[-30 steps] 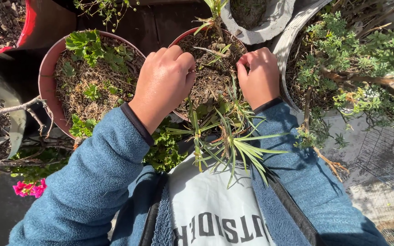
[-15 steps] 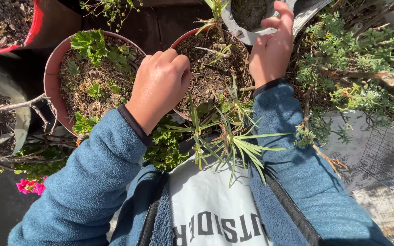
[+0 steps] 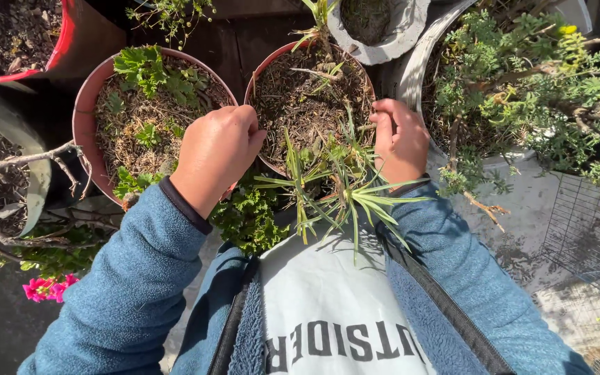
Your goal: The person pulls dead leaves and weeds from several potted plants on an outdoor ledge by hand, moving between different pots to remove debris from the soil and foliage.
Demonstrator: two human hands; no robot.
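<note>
A reddish round pot (image 3: 269, 61) filled with dry soil and stalks stands just in front of me. A spiky green plant (image 3: 345, 191) grows at its near edge. My left hand (image 3: 213, 154) is curled over the pot's left rim. On the right rim rests my right hand (image 3: 403, 139), its fingers bent around the edge. Both arms wear blue fleece sleeves.
A second reddish pot (image 3: 81, 132) with leafy greens stands to the left. A grey pot (image 3: 383, 50) sits behind, and a large pale-rimmed tub (image 3: 414, 73) with a bushy shrub (image 3: 522, 90) is to the right. Pink flowers (image 3: 46, 286) are low left, wire mesh (image 3: 592, 229) at right.
My right hand rose toward the grey pot, then came back down to the middle pot's right rim. My left hand slid from the soil to the left rim.
</note>
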